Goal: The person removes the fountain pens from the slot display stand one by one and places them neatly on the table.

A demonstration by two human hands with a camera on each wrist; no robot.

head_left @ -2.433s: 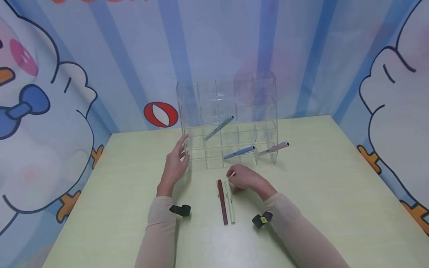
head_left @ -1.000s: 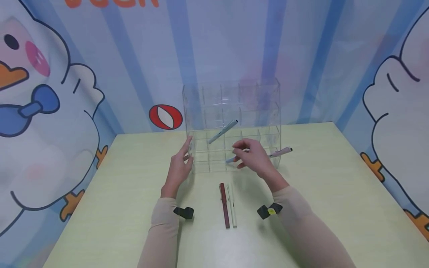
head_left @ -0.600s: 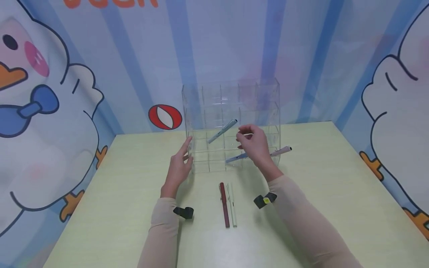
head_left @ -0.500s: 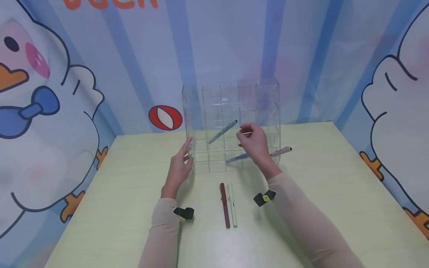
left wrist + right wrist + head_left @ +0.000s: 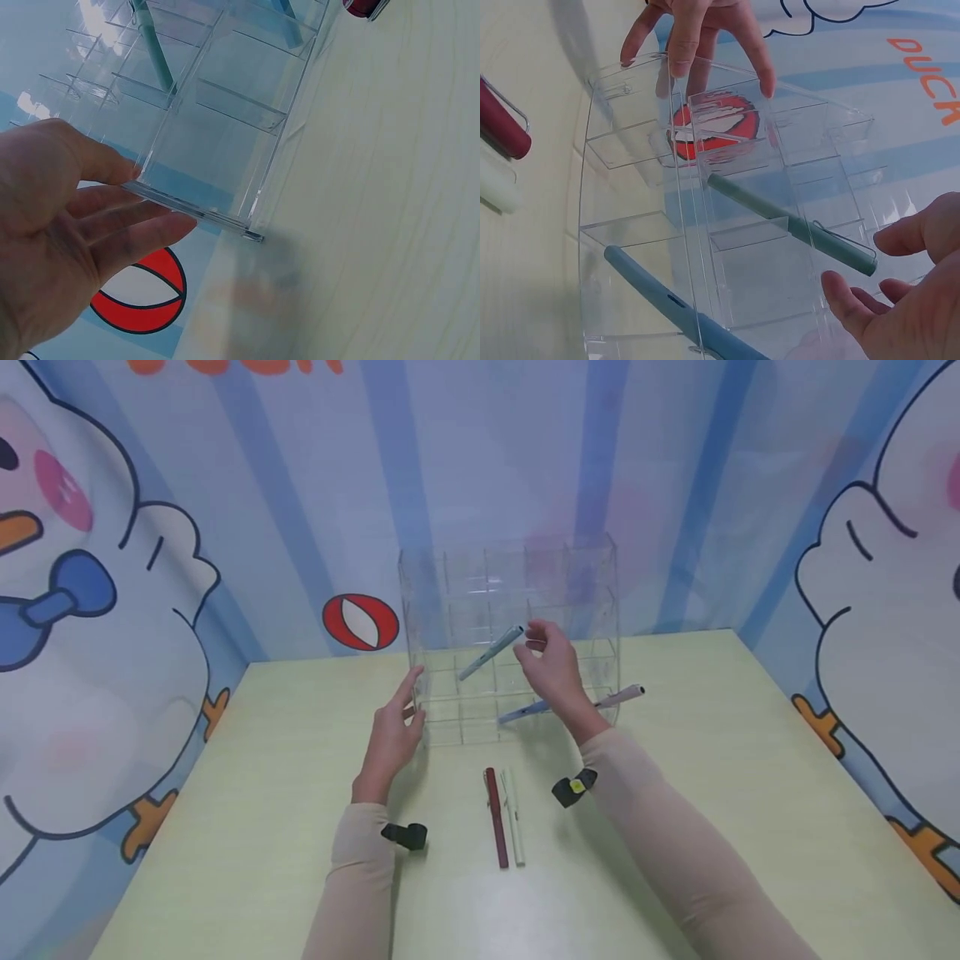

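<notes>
A clear acrylic rack (image 5: 480, 696) with tiers of small compartments stands before me. My left hand (image 5: 390, 735) holds its left side panel, thumb at the front edge and fingers along the outer face, as the left wrist view shows. A grey-green pen (image 5: 795, 221) leans out of a compartment in the second tier from the bottom. Beside its upper, clipped end is my right hand (image 5: 553, 670), with thumb and fingers spread around that end and a gap showing in the right wrist view. In the bottom tier lean a blue pen (image 5: 521, 712), partly behind my right hand, and a pale pink pen (image 5: 622, 696).
On the pale table (image 5: 750, 777), in front of the rack, a dark red pen (image 5: 496, 818) and a whitish-green pen (image 5: 513, 818) lie side by side between my forearms. A printed cartoon backdrop (image 5: 300, 510) rises right behind the rack.
My right hand has risen from beside the whitish-green pen on the table to the rack, then shifted left to the grey-green pen's end, its fingers spreading. My left hand stays at the side panel.
</notes>
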